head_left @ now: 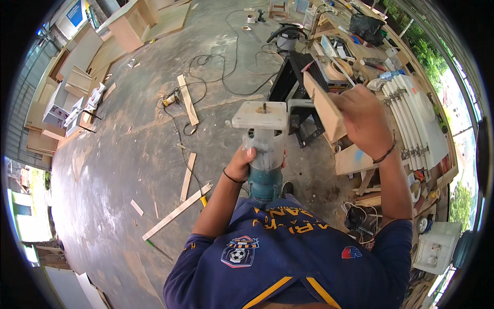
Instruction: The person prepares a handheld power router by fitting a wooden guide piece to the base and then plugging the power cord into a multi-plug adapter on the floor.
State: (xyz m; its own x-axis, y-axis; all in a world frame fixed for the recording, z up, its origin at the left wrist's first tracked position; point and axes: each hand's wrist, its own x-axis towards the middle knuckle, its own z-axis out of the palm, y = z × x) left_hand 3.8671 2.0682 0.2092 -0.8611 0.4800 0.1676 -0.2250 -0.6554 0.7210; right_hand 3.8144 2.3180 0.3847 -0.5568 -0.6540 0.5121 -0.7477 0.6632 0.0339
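Observation:
My left hand (241, 164) is wrapped round a trim router (265, 188) with a teal body and a clear base. The router is held upside down against my body, its flat base facing up and a small bit standing out of the middle. Higher and to the right, my right hand (364, 119) grips a small light wooden board (322, 105), tilted, with its edge toward me. The board is beside the router's base and apart from the bit. Fingers of the right hand behind the board are partly hidden.
A black stand (291, 77) is just beyond the board. At right, a cluttered workbench holds white panels with hinges (404, 121). A vacuum cleaner (287, 38), a corded power tool (172, 98), loose cables and wooden strips (188, 100) lie about the floor. Cabinets (131, 26) stand far left.

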